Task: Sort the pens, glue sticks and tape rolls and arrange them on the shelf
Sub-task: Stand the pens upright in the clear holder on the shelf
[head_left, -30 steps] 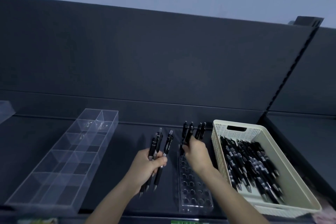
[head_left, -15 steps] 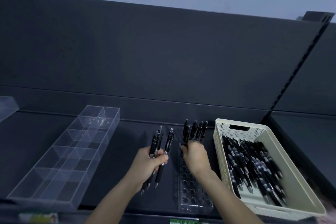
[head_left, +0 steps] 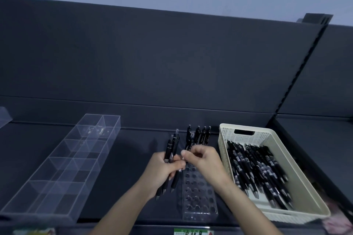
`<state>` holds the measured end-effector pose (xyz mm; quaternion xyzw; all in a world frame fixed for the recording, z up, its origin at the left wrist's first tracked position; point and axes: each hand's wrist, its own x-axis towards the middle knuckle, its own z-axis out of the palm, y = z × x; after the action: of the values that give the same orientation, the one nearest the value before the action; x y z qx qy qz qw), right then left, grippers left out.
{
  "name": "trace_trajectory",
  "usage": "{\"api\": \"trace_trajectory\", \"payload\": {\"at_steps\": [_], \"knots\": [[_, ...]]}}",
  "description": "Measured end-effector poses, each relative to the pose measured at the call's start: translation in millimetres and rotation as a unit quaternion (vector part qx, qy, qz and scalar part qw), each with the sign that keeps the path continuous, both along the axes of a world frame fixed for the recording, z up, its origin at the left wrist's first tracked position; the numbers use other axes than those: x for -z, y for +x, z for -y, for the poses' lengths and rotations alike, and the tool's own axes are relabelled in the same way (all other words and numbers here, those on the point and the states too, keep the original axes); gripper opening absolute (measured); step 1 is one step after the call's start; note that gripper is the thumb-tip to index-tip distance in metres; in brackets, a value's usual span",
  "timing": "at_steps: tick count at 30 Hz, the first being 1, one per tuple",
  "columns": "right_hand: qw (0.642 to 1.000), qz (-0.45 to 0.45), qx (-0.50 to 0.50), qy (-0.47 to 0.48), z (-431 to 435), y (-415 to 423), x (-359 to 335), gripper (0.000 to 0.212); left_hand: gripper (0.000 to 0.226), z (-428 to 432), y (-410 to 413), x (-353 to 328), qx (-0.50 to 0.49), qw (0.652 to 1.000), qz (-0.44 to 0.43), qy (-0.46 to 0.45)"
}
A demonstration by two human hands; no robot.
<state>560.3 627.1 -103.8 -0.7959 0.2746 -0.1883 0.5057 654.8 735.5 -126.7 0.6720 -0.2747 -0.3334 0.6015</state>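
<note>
Right hand (head_left: 204, 160) has come left, pinching one of three pens (head_left: 169, 149); left hand (head_left: 162, 172) grips them.

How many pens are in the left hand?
3. All three pens are bunched in the left hand, tips down, just left of the clear pen holder. Another could hide behind the fingers.
</note>
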Motion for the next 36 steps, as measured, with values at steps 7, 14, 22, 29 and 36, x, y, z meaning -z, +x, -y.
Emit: {"api": "trace_trajectory", "payload": {"at_steps": [7, 14, 22, 29, 36], "knots": [[0.992, 0.009, 0.119, -0.04, 27, -9, -8, 0.02, 0.02, -4, 0, -4, 0.005, 0.998, -0.016, 0.054], [0.971, -0.059, 0.129, -0.194, 38, 2, -2, 0.026, 0.012, -7, 3, 0, -0.014, 0.993, -0.102, 0.065], [0.948, -0.148, 0.084, -0.27, 29, 19, 16, 0.023, 0.011, -9, 9, 2, -0.036, 0.995, -0.074, 0.051], [0.949, -0.167, 0.087, -0.253, 24, 21, 26, 0.02, 0.012, -12, 9, 3, -0.028, 0.999, 0.004, 0.025], [0.954, -0.159, 0.102, -0.232, 25, 16, 26, 0.017, 0.018, -10, 9, 2, -0.04, 0.999, -0.023, -0.009]]}}
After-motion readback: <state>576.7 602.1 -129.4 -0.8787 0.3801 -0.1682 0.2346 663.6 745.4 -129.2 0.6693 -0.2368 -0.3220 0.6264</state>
